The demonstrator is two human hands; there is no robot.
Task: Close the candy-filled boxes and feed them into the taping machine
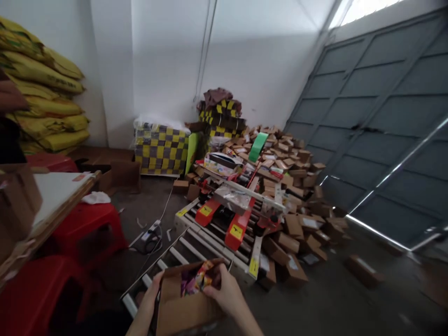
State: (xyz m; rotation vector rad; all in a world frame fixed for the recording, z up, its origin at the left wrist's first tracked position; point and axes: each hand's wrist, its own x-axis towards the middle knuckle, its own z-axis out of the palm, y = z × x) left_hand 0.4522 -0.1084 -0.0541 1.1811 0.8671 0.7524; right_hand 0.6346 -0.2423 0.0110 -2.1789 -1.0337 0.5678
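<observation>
An open cardboard box (185, 315) is held low in front of me, over the near end of the roller conveyor. Colourful wrapped packets (196, 280), purple and orange, lie inside it. My left hand (151, 295) is closed on the box's left side. At the right side, my right hand (226, 290) also grips the box, its thumb reaching inward against the packets. Some of its fingers are hidden by the box and packets. A near flap of the box stands open toward me.
Beyond the roller conveyor (189, 247) stands a carton-sealing machine (236, 226) with a green tape roll (258, 146). A large heap of cartons (297, 172) lies behind it. Red stools (91, 228) and a table (58, 189) are at left, near another person's arm (12, 95).
</observation>
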